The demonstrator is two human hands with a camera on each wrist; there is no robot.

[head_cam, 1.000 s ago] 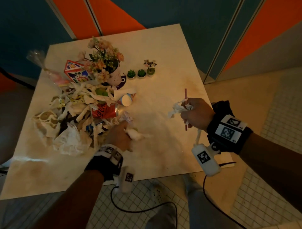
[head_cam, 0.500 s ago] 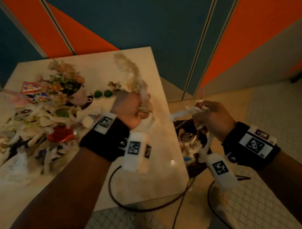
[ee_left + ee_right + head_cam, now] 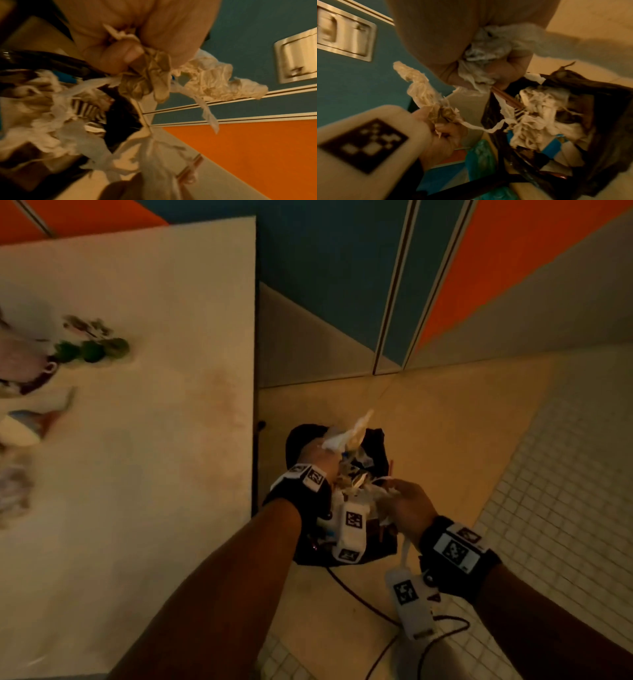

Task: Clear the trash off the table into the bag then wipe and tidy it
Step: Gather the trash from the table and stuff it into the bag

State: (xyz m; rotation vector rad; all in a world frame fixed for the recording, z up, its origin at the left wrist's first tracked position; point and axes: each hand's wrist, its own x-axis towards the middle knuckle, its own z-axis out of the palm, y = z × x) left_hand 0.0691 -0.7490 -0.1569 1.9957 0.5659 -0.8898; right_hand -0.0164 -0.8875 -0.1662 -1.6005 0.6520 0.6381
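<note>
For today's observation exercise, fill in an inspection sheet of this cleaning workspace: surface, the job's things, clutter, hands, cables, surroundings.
Surface: pale table, faintly stained near its right edge.
Job's things: black trash bag on the floor beside the table, open and holding paper scraps; crumpled tissue in one hand, a tissue wad with a thin reddish stick in the other.
Clutter: small potted plants and blurred litter at the table's left edge.
Hands: left hand and right hand both grip trash above the bag.
Cables: dark cable trailing over the floor.
Surroundings: teal and orange wall panels, tiled floor.
</note>
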